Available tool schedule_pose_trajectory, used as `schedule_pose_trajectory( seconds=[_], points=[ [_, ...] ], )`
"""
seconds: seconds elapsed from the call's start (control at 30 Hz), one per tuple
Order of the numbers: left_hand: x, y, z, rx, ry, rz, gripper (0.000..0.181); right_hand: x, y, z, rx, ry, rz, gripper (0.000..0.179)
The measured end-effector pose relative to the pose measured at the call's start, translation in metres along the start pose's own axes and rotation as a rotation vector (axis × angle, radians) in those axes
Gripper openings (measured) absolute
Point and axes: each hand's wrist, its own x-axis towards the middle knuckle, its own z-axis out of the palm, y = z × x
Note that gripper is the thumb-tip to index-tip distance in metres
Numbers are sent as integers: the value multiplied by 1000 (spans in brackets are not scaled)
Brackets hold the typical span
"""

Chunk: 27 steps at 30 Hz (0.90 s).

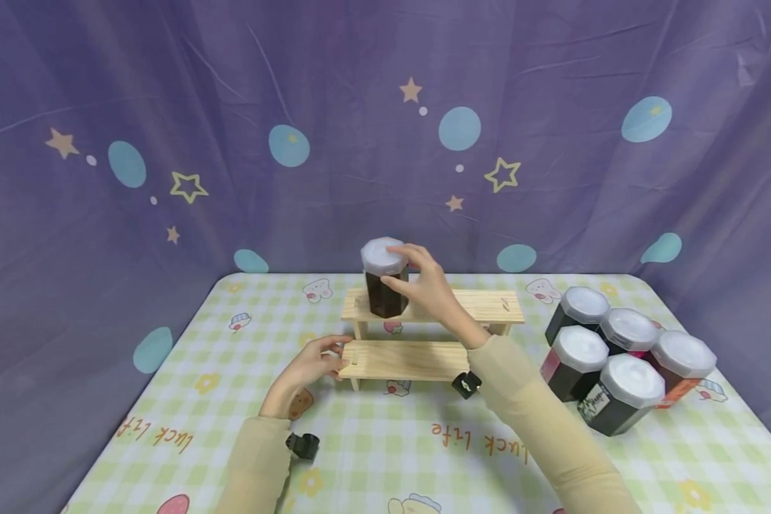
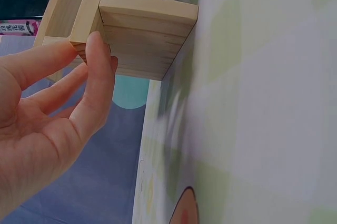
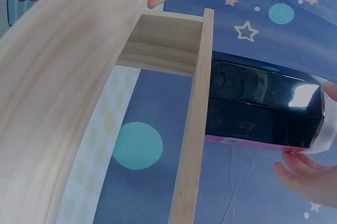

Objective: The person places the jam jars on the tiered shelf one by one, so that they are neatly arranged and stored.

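Note:
A dark jar with a white lid [image 1: 385, 285] stands upright at the left end of the upper tier of a two-tier wooden shelf [image 1: 405, 360]. My right hand [image 1: 424, 282] grips it near the lid, thumb on the near side and fingers at the top. In the right wrist view the dark jar [image 3: 263, 103] meets the upper board, and a pink label edge shows. My left hand [image 1: 315, 360] holds the left end of the lower board. The left wrist view shows the thumb and fingers of that hand [image 2: 58, 108] pinching the corner of the wooden board [image 2: 147, 16].
Several dark jars with white lids [image 1: 623, 385] stand grouped at the right of the table. A green checked cloth [image 1: 231, 385] with printed pictures covers the table. Behind it hangs a purple curtain [image 1: 360, 193] with stars and blue ovals.

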Motion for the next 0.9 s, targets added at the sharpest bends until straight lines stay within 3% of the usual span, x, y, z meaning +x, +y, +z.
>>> schedule_pose_trajectory(
  seconds=[0.17,0.43,0.67,0.9],
  points=[
    [-1,2,-1,0,-8,6,47,-8,-2,-9,-5,19,-5,42],
    [-14,28,4,8,-27,0,46,-27,-2,-25,59,51,22,32],
    [-14,28,4,10,-25,7,46,-45,-34,-41,41,18,105,30],
    [-12,24,2,3,-30,11,46,-58,-11,-49,-19,23,92,30]
  ],
)
